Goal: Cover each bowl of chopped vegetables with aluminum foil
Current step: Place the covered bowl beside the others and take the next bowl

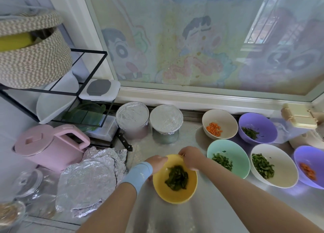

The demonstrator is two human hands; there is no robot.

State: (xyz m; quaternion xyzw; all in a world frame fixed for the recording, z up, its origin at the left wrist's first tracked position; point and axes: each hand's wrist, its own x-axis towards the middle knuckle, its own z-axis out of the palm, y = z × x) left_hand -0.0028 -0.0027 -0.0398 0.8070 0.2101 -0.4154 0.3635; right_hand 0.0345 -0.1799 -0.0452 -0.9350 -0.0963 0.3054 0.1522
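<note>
Steel counter [210, 211], dull and brushed, leaves me one real lane to move in: the strip nearest me, under and between the forearms. On it sits the yellow bowl [175, 198], smooth, round and uncovered, with a dark heap of chopped greens [177, 178] in its bottom. My left hand [156, 160], a blue wristband [138, 174] behind it, curls its fingers over the bowl's far-left rim. My right hand [190, 156] pinches the far rim with bent fingers. The fingertips themselves are too small to read finely.

Just left of the bowl lie the foil sheets [89, 180], stacked, wrinkled and curling at the edges. A glass lid [29, 182] beyond them is half lost at the lower-left corner.

The right side is tight. A mint bowl [240, 169] and a white bowl [280, 157], both holding greens, stand rim to rim. A purple bowl [308, 155] with orange pieces is cut by the frame edge.

Further back stand a matte pink kettle [49, 145] and a black-handled knife [124, 141]. Next come a tall covered bowl [132, 117] and a low covered bowl [165, 118], their foil tops taut and creased. Right of these are a cream bowl [226, 117] of carrot bits and a second purple bowl [263, 122] of greens, all close against the sill.

Behind rises a window [192, 39] filmed with faded cartoons. A woven basket [31, 57] is clipped by the left edge.
</note>
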